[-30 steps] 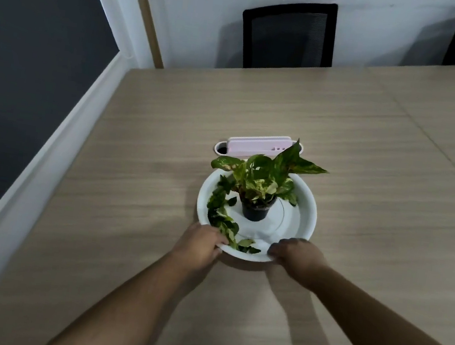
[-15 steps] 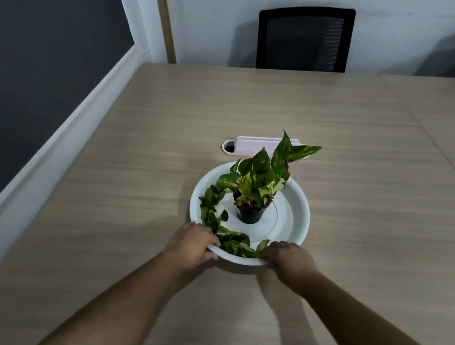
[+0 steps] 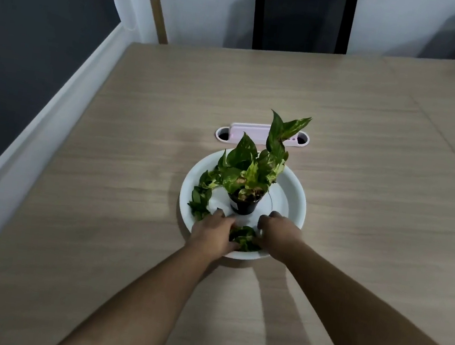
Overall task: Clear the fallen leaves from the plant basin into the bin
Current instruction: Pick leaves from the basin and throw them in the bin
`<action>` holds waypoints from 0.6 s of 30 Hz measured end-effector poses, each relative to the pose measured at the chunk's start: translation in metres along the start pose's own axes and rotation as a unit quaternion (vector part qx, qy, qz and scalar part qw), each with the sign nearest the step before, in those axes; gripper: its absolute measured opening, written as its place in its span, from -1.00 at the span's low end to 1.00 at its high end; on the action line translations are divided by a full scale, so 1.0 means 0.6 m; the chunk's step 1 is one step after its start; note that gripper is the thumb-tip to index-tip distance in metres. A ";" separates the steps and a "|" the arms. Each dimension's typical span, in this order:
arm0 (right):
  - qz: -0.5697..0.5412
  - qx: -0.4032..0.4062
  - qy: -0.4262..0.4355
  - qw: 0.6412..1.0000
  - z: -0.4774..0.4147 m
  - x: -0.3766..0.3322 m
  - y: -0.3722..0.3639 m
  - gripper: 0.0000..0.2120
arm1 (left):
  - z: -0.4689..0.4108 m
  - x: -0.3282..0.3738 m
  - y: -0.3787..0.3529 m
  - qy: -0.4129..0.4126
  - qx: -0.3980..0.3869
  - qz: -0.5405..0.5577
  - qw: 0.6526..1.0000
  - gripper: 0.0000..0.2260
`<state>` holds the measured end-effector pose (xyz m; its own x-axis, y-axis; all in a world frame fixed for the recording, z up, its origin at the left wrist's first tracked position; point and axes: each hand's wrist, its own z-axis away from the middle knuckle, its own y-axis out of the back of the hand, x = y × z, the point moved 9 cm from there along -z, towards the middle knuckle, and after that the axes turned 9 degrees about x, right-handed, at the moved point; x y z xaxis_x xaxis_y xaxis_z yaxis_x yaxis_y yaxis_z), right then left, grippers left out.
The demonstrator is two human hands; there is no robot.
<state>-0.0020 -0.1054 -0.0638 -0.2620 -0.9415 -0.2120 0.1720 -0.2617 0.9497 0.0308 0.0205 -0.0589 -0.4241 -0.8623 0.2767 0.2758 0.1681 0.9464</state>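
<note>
hands [image 3: 244,234] hiding leaves [image 3: 243,237], basin [image 3: 295,199]

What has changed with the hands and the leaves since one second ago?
Both hands moved from the rim into the white basin: the left hand and right hand now gather a clump of fallen leaves between them. The potted plant stayed upright in the middle; leaves at the left side stayed.

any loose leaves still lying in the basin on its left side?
Yes: a trail of fallen leaves lies along the left inner edge of the white basin, beyond the left hand.
</note>
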 end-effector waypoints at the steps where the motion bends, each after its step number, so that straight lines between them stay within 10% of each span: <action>1: 0.014 -0.006 0.006 1.000 -0.004 -0.003 -0.007 -0.75 | -0.004 0.001 -0.008 0.008 0.001 -0.001 1.000 -0.58; 18: -0.301 0.065 -0.082 0.948 -0.002 0.022 0.066 -0.94 | 0.009 -0.059 0.064 0.146 0.148 0.249 0.946 -0.91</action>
<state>0.0023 -0.1285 -0.0292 -0.4217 -0.5816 -0.6956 -0.1712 -0.7023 0.6910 0.0516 0.0600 -0.0317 -0.0356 -0.7285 0.6841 0.1075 0.6778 0.7274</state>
